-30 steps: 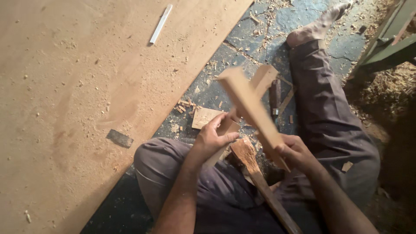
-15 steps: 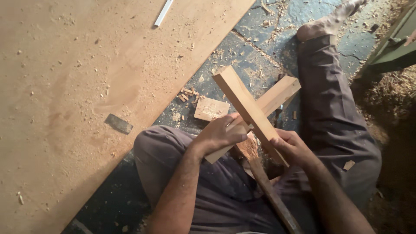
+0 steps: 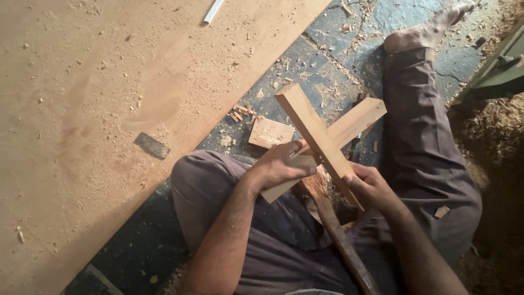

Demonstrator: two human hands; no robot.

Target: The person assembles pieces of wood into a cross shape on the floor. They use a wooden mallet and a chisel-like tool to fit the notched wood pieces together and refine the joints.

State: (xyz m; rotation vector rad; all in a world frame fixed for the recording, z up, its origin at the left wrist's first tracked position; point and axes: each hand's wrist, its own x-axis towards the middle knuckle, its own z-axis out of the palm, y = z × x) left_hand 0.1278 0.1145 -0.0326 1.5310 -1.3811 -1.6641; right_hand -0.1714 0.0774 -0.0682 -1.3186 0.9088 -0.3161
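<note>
Two wooden bars crossed like an X sit right above the person's lap, over the dark stone floor (image 3: 327, 33). The left hand (image 3: 281, 166) is clamped around the lower wooden bar (image 3: 357, 121), fingers wrapped over its near end. The right hand (image 3: 368, 186) grips the bottom end of the upper wooden bar (image 3: 314, 131), which tilts up and away. A worn wooden handle (image 3: 338, 235) lies along the lap beneath them. A small flat wood offcut (image 3: 271, 133) rests on the floor just beside the plywood sheet (image 3: 109, 82), whose surface carries a dark flat piece (image 3: 152, 146).
</note>
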